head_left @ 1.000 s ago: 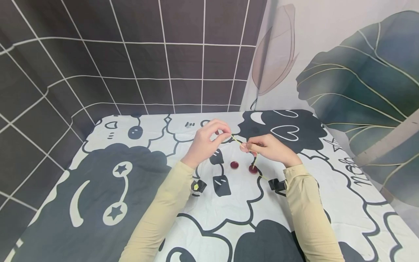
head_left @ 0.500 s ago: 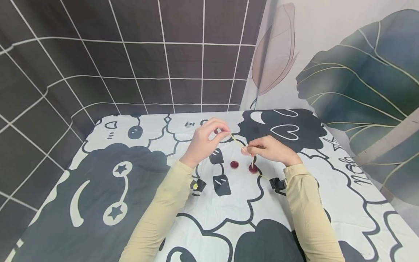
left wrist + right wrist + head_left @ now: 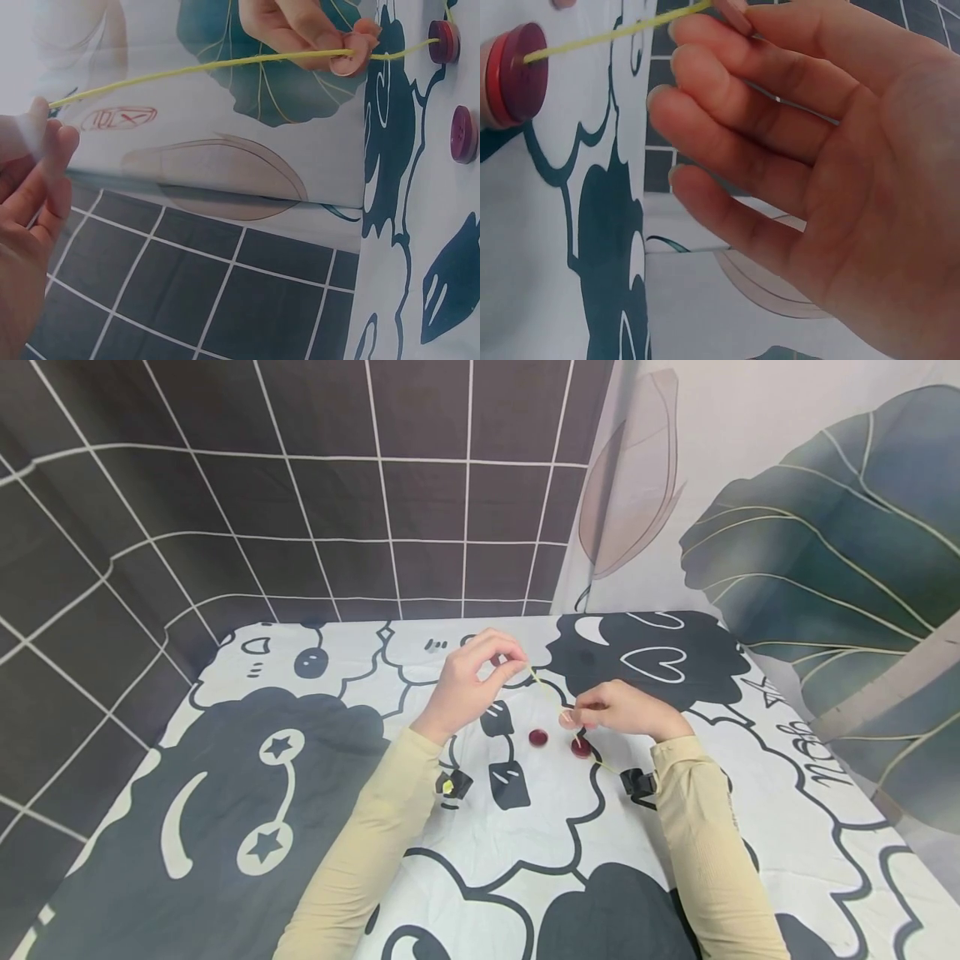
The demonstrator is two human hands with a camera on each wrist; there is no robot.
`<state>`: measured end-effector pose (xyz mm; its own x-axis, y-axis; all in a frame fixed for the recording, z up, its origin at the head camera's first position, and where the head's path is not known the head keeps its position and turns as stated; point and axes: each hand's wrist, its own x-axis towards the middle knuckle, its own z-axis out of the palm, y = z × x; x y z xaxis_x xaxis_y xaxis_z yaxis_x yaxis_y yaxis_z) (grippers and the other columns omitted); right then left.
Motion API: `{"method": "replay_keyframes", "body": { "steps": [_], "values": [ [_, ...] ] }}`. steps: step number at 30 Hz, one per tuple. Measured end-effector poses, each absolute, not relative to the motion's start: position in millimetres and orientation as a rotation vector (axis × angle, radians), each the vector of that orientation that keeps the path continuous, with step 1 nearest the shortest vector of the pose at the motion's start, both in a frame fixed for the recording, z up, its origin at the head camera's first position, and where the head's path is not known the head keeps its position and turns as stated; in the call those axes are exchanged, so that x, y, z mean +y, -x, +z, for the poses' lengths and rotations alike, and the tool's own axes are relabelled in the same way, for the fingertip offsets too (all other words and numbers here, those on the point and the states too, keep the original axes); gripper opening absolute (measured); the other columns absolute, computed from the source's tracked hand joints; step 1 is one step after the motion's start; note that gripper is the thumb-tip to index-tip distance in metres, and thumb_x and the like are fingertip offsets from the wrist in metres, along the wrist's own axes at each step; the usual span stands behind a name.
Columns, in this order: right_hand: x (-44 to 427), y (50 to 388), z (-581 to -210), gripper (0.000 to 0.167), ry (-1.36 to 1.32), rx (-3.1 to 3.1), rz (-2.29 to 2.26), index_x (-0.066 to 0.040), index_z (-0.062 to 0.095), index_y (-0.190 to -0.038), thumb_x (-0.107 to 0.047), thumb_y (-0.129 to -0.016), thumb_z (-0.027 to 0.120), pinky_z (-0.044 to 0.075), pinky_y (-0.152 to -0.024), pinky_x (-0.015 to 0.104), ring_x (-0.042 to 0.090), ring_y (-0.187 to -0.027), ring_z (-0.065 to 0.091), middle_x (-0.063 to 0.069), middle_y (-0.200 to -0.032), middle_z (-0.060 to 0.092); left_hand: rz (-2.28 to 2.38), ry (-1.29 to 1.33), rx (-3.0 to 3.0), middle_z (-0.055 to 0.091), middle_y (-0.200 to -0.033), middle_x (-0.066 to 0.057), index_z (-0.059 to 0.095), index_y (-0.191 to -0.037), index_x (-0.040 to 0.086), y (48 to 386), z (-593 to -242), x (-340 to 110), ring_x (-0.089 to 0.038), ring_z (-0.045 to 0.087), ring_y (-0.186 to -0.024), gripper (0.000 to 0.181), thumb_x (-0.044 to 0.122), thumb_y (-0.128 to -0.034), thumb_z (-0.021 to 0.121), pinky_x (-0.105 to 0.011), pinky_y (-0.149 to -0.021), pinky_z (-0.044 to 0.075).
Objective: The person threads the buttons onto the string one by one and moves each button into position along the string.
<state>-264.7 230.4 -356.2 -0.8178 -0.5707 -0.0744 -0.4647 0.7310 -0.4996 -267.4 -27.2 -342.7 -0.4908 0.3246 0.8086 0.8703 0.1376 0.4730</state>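
In the head view my left hand pinches the upper end of a yellow string between thumb and forefinger and holds it taut. My right hand grips a pink button threaded on that string, thumb against forefinger; its other fingers are loosely curled in the right wrist view. Below the pink button lies a dark red button with the string passing through it. In the right wrist view it sits on top of lighter red and pale discs. A separate dark red button lies to the left.
The buttons lie on a black and white patterned cloth. Small black objects stand by each sleeve, one at the left with a yellow spot and one at the right. A dark gridded curtain hangs behind.
My right hand has moved down with the pink button, sliding it along the string towards the dark red button. My left hand has stayed nearly still.
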Motion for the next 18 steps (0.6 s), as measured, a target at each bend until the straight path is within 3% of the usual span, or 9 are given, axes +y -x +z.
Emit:
{"method": "replay_keyframes", "body": {
  "steps": [7, 14, 18],
  "values": [
    [232.9, 265.8, -359.5, 0.023, 0.800, 2.648, -0.676, -0.007, 0.064, -0.072, -0.015, -0.092, 0.057, 0.034, -0.056, 0.021, 0.006, -0.060, 0.044, -0.005, -0.065, 0.056, -1.341, 1.148, -1.876, 0.068, -0.090, -0.010, 0.068, -0.089, 0.001, 267.2, -342.4, -27.3, -0.016, 0.060, -0.084, 0.005, 0.001, -0.0850, 0.070, -0.028, -0.075, 0.050],
    [235.5, 267.7, -363.8, 0.026, 0.738, 2.584, -0.669, -0.003, 0.065, -0.073, -0.019, -0.093, 0.060, 0.033, -0.057, 0.022, 0.008, -0.061, 0.045, -0.004, -0.064, 0.056, -1.339, 1.159, -1.874, 0.068, -0.089, -0.010, 0.068, -0.089, 0.001, 266.4, -341.1, -27.0, -0.016, 0.059, -0.083, 0.005, 0.001, -0.0852, 0.070, -0.037, -0.072, 0.051],
    [236.9, 268.2, -365.8, 0.028, 0.739, 2.573, -0.633, -0.004, 0.062, -0.070, -0.020, -0.093, 0.061, 0.032, -0.057, 0.021, 0.008, -0.060, 0.044, -0.005, -0.063, 0.054, -1.333, 1.159, -1.875, 0.068, -0.088, -0.009, 0.068, -0.090, 0.001, 266.7, -341.8, -27.0, -0.016, 0.059, -0.083, 0.005, 0.001, -0.0853, 0.070, -0.035, -0.072, 0.051]
  ]
}}
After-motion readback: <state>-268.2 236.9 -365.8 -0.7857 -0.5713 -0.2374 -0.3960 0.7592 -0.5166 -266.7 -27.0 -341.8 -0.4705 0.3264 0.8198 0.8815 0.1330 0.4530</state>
